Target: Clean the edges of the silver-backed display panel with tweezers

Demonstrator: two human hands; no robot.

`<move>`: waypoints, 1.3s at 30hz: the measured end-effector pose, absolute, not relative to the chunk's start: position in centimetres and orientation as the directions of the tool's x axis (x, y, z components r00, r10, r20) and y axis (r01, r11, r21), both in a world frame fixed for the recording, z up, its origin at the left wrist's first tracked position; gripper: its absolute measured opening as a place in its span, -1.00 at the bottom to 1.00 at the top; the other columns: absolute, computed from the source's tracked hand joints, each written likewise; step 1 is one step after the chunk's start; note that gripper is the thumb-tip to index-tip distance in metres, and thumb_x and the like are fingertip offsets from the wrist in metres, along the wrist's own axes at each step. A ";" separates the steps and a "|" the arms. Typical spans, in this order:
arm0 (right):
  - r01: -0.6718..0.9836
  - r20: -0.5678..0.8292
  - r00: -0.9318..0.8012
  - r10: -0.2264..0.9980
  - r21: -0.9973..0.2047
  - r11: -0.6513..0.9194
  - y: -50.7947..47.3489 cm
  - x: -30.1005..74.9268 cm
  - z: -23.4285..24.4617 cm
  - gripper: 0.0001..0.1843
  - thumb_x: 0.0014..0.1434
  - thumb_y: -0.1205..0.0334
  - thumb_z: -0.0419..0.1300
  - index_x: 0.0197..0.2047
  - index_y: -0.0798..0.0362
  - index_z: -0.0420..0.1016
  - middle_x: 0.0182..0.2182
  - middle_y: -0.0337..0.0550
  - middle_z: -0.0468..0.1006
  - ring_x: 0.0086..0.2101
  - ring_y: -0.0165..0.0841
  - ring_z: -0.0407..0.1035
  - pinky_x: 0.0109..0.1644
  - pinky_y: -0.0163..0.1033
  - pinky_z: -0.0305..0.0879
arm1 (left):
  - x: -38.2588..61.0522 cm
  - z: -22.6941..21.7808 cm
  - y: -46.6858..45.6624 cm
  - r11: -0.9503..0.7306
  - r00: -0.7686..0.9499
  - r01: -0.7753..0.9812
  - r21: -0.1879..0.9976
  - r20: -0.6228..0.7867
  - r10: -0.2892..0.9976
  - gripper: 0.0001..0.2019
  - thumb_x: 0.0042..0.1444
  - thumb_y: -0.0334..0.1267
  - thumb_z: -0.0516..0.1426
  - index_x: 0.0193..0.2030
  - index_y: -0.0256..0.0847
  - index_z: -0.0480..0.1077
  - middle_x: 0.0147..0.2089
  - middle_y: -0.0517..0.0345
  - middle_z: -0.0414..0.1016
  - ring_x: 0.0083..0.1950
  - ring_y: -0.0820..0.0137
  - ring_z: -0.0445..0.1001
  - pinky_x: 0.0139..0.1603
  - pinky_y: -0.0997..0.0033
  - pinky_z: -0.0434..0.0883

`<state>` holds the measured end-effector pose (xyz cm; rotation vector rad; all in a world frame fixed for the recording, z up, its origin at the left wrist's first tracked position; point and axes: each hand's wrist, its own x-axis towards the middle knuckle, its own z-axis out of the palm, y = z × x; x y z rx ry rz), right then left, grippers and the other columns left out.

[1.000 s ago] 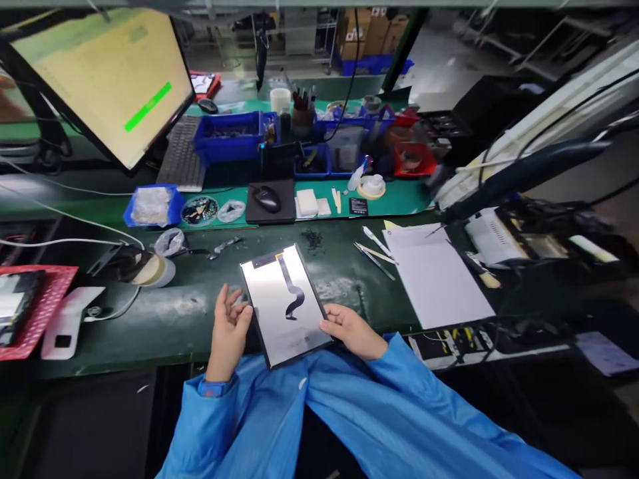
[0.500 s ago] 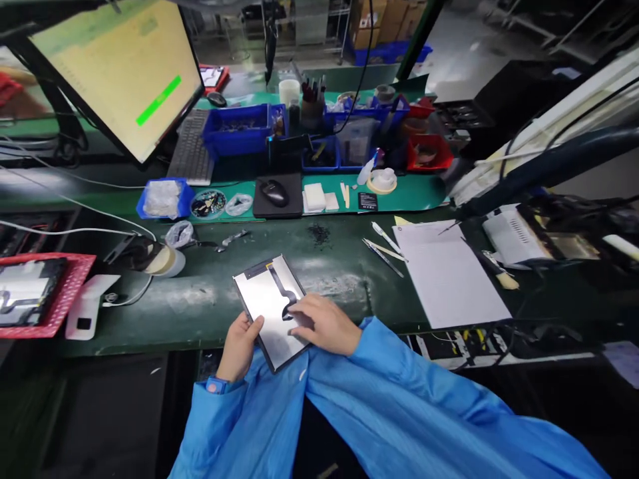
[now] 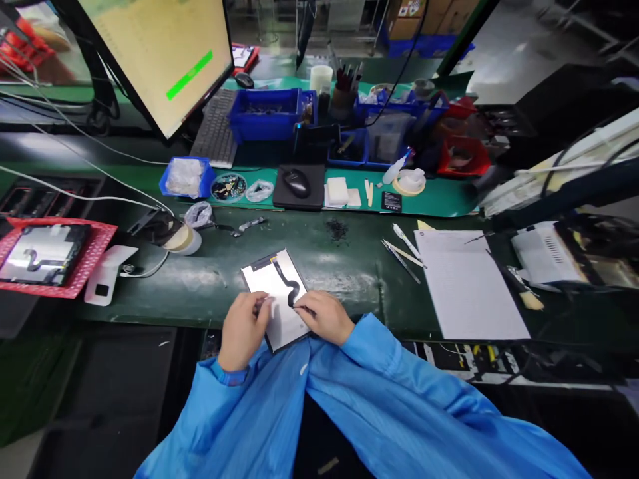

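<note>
A flat LCD panel (image 3: 279,326), with its silvery-white back facing up, lies at the bench's front edge near my body. A black flex cable (image 3: 285,278) runs in an S-curve down from its top edge. My right hand (image 3: 325,317) pinches the cable's lower end between thumb and fingertips. Over the panel's left side is my left hand (image 3: 244,329), its fingers bent and the thumb slightly apart from them. Nothing shows in it, though the fingertips are partly hidden.
Left are a similar panel (image 3: 42,253) on pink bubble wrap (image 3: 102,236) and a tape roll (image 3: 184,239). Right lie tweezers (image 3: 402,261), a white pen (image 3: 407,241) and paper sheets (image 3: 472,286). Behind are a mouse (image 3: 296,182), blue bins (image 3: 267,116) and a monitor (image 3: 164,60).
My left hand has let go of the panel's left edge and moved up over its face. My right fingers have closed on the cable's end. The view has shifted left.
</note>
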<state>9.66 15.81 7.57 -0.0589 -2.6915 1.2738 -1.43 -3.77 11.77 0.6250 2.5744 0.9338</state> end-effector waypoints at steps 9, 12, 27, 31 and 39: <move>0.188 -0.132 -0.964 0.232 -0.953 0.238 14.9 9.2 7.7 -0.80 0.24 0.09 0.32 -0.12 -0.01 0.60 -0.23 -0.10 0.63 -0.25 -0.30 0.50 -0.05 -0.16 0.43 | -3.1 9.9 0.8 0.565 -0.636 -0.009 0.825 -0.441 0.633 -0.56 0.08 0.17 0.12 -0.44 -0.23 0.42 -0.46 0.15 0.46 -0.40 0.38 0.35 -0.33 0.40 0.23; 0.376 -0.383 -0.894 0.234 -0.924 -0.076 14.8 8.6 7.5 -0.58 0.36 -0.15 0.12 -0.07 0.05 0.49 -0.27 -0.11 0.60 -0.47 -0.41 0.47 -0.43 -0.32 0.42 | -3.0 9.4 0.7 0.557 -0.641 -0.058 0.829 -0.458 0.616 -0.56 0.06 0.19 0.12 -0.39 -0.21 0.40 -0.54 0.24 0.35 -0.51 0.44 0.23 -0.43 0.42 0.17; 0.577 -0.662 -0.749 0.026 -0.672 -0.464 13.3 7.0 7.9 -0.82 0.23 0.32 0.36 -0.38 0.13 0.47 -0.39 -0.16 0.64 -0.50 -0.47 0.53 -0.52 -0.45 0.46 | -3.0 8.2 0.6 0.517 -0.646 -0.139 0.845 -0.472 0.599 -0.50 0.00 0.26 0.18 -0.37 -0.23 0.42 -0.47 0.11 0.51 -0.44 0.39 0.41 -0.35 0.40 0.30; 0.534 -0.640 -0.761 0.104 -0.709 -0.461 12.7 7.5 7.5 -0.82 0.18 0.35 0.39 -0.38 0.11 0.46 -0.43 -0.20 0.64 -0.48 -0.47 0.55 -0.48 -0.45 0.46 | -3.0 8.1 0.7 0.538 -0.630 -0.131 0.832 -0.489 0.603 -0.51 0.02 0.26 0.15 -0.38 -0.21 0.39 -0.48 0.12 0.51 -0.45 0.38 0.43 -0.36 0.39 0.30; 0.504 -0.604 -0.788 0.121 -0.745 -0.437 13.0 9.0 7.9 -0.67 0.01 0.16 0.52 -0.36 0.09 0.46 -0.45 -0.21 0.65 -0.45 -0.41 0.58 -0.45 -0.42 0.48 | -3.0 8.5 0.7 0.599 -0.644 -0.038 0.800 -0.478 0.598 -0.56 0.08 0.19 0.12 -0.41 -0.20 0.39 -0.48 0.17 0.43 -0.41 0.39 0.35 -0.32 0.37 0.24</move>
